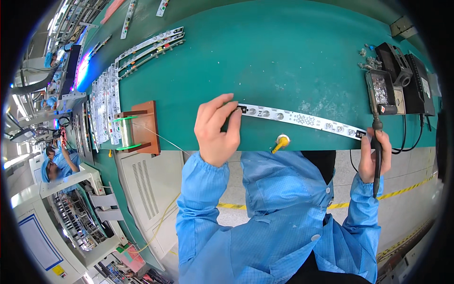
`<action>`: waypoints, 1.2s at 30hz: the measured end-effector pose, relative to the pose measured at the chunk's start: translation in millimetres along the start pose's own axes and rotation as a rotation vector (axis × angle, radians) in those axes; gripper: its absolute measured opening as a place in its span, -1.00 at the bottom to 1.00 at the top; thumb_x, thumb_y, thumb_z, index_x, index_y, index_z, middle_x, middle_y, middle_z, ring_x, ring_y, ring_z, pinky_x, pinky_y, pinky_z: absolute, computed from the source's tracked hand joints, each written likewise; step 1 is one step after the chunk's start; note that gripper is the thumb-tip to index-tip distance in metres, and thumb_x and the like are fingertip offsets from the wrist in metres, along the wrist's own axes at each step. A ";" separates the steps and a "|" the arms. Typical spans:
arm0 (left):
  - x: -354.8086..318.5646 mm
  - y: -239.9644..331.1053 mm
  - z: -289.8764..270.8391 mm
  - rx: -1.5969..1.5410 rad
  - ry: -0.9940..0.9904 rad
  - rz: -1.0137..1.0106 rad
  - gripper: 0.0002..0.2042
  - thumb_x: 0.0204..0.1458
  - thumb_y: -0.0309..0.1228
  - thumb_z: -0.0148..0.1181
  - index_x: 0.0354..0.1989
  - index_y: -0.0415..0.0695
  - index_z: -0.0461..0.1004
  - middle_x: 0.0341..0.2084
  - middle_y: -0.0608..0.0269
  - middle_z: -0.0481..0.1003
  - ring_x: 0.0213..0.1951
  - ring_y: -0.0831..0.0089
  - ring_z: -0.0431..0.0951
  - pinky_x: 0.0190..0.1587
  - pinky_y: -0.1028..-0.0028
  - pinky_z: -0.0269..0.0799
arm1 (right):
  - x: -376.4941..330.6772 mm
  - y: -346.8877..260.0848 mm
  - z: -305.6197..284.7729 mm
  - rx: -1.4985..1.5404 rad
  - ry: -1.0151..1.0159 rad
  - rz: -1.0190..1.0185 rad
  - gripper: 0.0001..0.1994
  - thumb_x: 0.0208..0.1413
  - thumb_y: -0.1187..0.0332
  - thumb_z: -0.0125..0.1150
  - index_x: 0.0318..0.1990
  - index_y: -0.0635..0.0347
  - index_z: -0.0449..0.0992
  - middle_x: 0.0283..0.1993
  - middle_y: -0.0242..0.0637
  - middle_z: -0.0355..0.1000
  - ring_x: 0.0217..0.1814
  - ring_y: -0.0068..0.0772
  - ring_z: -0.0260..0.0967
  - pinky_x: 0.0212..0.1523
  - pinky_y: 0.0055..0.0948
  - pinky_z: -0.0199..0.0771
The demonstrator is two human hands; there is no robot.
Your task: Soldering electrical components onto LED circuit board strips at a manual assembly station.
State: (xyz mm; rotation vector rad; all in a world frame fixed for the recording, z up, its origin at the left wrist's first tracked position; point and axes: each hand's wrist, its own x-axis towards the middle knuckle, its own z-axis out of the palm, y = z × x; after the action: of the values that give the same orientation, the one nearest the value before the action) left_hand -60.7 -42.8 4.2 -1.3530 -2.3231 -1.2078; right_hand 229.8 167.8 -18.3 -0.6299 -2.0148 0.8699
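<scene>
A long, narrow white LED circuit board (305, 119) with round clear lenses and a black connector at each end lies slantwise across the green bench mat. My left hand (216, 128) pinches its left end between thumb and fingers. At the other end is my right hand (373, 158), its fingers closed round the black handle of a soldering iron (377, 163). The iron's metal shaft points away from me, toward a small open box. My right fingertips are beside the board's end; whether they touch it I cannot tell.
A solder wire spool (126, 132) sits on a brown stand (150, 128) at left, its wire trailing toward my left sleeve. More LED boards (106, 106) lie behind it. At right are a dark box (382, 90), a black power unit (418, 83) and small metal parts (371, 63). A yellow plug (282, 142) is at the front edge.
</scene>
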 end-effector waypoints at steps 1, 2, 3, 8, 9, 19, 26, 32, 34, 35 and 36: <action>-1.8 8.4 -1.4 -0.026 0.009 0.048 -0.84 -0.18 -0.72 0.21 -0.38 -0.28 0.53 -0.28 0.05 0.53 -0.33 0.30 0.54 -0.34 0.49 0.45 | -2.0 0.4 -2.1 -0.046 -0.002 -0.016 -0.56 -0.07 0.76 0.16 0.02 0.28 0.35 -0.05 -0.01 0.40 -0.01 -0.24 0.39 0.04 -0.34 0.38; -7.2 19.5 -5.5 -0.052 0.019 0.096 -0.86 -0.19 -0.71 0.21 -0.41 -0.27 0.52 -0.30 0.06 0.53 -0.33 0.29 0.54 -0.33 0.47 0.45 | -1.0 -0.3 -4.3 -0.052 -0.004 -0.012 -0.56 -0.07 0.76 0.16 0.02 0.28 0.35 -0.05 -0.01 0.40 -0.01 -0.24 0.39 0.04 -0.34 0.38; -15.8 37.4 -14.1 -0.176 -0.117 0.104 -0.85 -0.22 -0.65 0.24 -0.41 -0.23 0.52 -0.34 0.07 0.52 -0.34 0.27 0.54 -0.32 0.42 0.47 | 1.7 -1.0 -5.4 -0.135 -0.025 -0.073 -0.57 -0.07 0.75 0.16 0.02 0.29 0.35 -0.06 0.01 0.41 -0.04 -0.24 0.39 0.00 -0.35 0.38; -94.1 73.5 21.3 -0.423 -0.593 0.182 -0.76 -0.26 -0.52 0.28 -0.32 -0.14 0.53 -0.24 0.10 0.51 -0.28 0.21 0.53 -0.29 0.33 0.48 | 6.8 -5.5 -1.4 -0.264 -0.023 -0.136 -0.59 -0.13 0.66 0.21 -0.04 0.28 0.39 -0.15 0.03 0.47 -0.14 -0.08 0.37 -0.11 -0.27 0.36; -113.7 61.1 38.0 -0.178 -0.606 0.210 -0.77 -0.20 -0.47 0.25 -0.28 -0.12 0.53 -0.22 0.11 0.49 -0.26 0.21 0.52 -0.29 0.30 0.48 | 7.9 -7.5 -2.9 -0.276 -0.020 -0.133 -0.59 -0.13 0.66 0.21 -0.04 0.28 0.39 -0.15 0.03 0.47 -0.14 -0.08 0.37 -0.11 -0.27 0.36; -173.1 0.7 57.2 0.253 -0.843 -0.049 -0.75 -0.11 -0.45 0.14 -0.20 -0.12 0.51 -0.31 0.28 0.46 -0.48 0.24 0.53 -0.48 0.22 0.47 | 17.5 -20.8 3.6 -0.120 -0.045 -0.220 -0.58 -0.06 0.68 0.14 0.02 0.27 0.34 -0.11 0.09 0.43 -0.18 -0.28 0.32 -0.15 -0.38 0.28; -89.4 75.6 1.1 -0.292 -0.516 0.051 -0.74 -0.25 -0.65 0.13 -0.30 -0.22 0.53 -0.52 0.16 0.51 -0.57 0.28 0.52 -0.60 0.40 0.39 | 35.9 -52.1 3.6 0.209 -0.185 -0.077 -0.63 0.18 0.13 0.03 -0.07 0.28 0.40 -0.36 -0.06 0.46 -0.29 -0.25 0.30 -0.12 -0.21 0.26; -29.9 60.2 5.6 -0.226 -0.146 -0.067 -0.80 -0.23 -0.76 0.16 -0.40 -0.26 0.51 -0.55 0.15 0.52 -0.59 0.36 0.50 -0.59 0.49 0.35 | 69.5 -76.8 15.0 0.433 -0.315 0.100 -0.71 0.03 0.22 0.22 -0.24 0.30 0.49 -0.58 -0.27 0.35 -0.50 -0.43 0.25 -0.40 -0.39 0.22; -24.9 49.6 15.4 -0.336 0.049 -0.075 -0.83 -0.22 -0.74 0.22 -0.42 -0.26 0.50 -0.55 0.17 0.50 -0.59 0.40 0.48 -0.58 0.51 0.34 | 81.0 -74.7 23.2 0.452 -0.387 0.105 -0.72 0.02 0.25 0.22 -0.26 0.31 0.50 -0.60 -0.28 0.34 -0.52 -0.44 0.23 -0.46 -0.43 0.19; -22.0 49.6 15.5 -0.321 0.068 -0.084 -0.84 -0.26 -0.72 0.25 -0.45 -0.26 0.50 -0.55 0.17 0.46 -0.58 0.43 0.47 -0.57 0.52 0.34 | 86.3 -72.2 28.1 0.476 -0.452 0.110 -0.74 0.00 0.27 0.23 -0.28 0.33 0.50 -0.61 -0.29 0.34 -0.54 -0.44 0.21 -0.52 -0.47 0.15; -21.8 47.5 18.5 -0.324 0.075 -0.094 -0.84 -0.26 -0.72 0.25 -0.45 -0.26 0.50 -0.55 0.17 0.46 -0.58 0.43 0.47 -0.57 0.52 0.34 | 93.1 -67.7 35.8 0.485 -0.484 0.045 -0.80 -0.10 0.39 0.19 -0.35 0.36 0.50 -0.63 -0.30 0.32 -0.58 -0.46 0.18 -0.55 -0.48 0.12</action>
State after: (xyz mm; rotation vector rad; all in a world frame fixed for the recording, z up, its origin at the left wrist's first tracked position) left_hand -6.5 -31.3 6.9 -1.2742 -2.2318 -1.6932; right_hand 142.8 176.7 64.7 -0.1982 -2.0828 1.5919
